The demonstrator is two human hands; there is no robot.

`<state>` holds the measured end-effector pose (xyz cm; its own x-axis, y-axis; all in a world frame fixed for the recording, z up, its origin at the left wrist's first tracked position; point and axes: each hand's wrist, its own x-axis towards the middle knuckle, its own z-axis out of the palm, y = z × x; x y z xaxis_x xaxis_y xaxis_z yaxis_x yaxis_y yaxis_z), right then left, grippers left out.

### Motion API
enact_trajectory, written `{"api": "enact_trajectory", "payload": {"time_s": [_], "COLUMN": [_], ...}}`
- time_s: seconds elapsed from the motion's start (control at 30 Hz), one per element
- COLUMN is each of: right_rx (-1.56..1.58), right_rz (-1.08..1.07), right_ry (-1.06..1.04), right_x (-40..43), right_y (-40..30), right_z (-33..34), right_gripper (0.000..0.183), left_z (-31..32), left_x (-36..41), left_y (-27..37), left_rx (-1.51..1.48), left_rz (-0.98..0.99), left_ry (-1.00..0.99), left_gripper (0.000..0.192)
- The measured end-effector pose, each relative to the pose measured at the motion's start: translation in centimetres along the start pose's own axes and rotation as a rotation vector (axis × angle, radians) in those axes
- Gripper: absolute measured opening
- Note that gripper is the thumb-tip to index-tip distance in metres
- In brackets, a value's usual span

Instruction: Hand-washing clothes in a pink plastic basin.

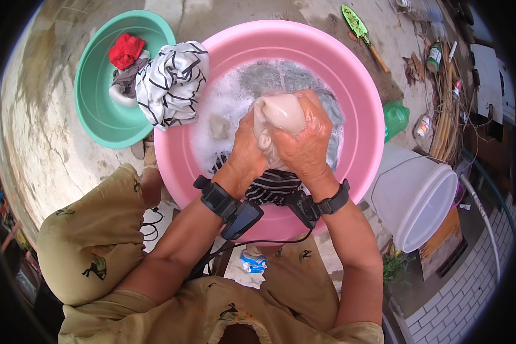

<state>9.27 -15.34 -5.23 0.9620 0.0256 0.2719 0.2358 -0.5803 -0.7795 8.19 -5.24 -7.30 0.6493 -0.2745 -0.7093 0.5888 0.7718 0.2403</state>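
Both hands grip one bunched, wet, pale beige cloth (280, 112) above the suds. My left hand (246, 148) clasps its left side, and my right hand (307, 133) is wrapped around its right side. Below them stands a large pink plastic basin (361, 107) of soapy water (223, 99). Grey-green fabric (275, 77) lies soaking at the basin's far side. Beneath my wrists, a black-and-white striped cloth (273, 185) rests against the near wall. White fabric with black lines (172, 84) hangs over the basin's left rim.
At the left, a green plastic basin (88, 103) holds a red cloth (127, 50) and grey fabric (129, 77). A white plastic bucket (408, 193) lies tipped at the right. Beyond are a green trowel (356, 23), a green plastic bottle (396, 118) and bundled sticks (445, 107).
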Motion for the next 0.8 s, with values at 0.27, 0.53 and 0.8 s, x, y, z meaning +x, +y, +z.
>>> {"api": "enact_trajectory", "payload": {"time_s": [0.27, 0.53, 0.8], "right_rx": [0.321, 0.421, 0.267], "right_rz": [0.544, 0.683, 0.465], "right_ry": [-0.235, -0.314, -0.961], "right_x": [1.1, -1.4, -7.7], "right_y": [1.3, 2.9, 6.1], "right_z": [-5.5, -12.4, -12.4], "right_gripper": [0.023, 0.029, 0.039], "left_z": [-0.3, -1.4, -7.4], "left_x": [-0.6, -1.9, -4.9], "left_y": [-1.7, 2.9, 4.7], "left_rx": [0.382, 0.624, 1.363], "left_rz": [0.017, 0.415, 0.459], "left_ry": [-0.072, 0.060, 0.084], "left_gripper": [0.037, 0.042, 0.042]}}
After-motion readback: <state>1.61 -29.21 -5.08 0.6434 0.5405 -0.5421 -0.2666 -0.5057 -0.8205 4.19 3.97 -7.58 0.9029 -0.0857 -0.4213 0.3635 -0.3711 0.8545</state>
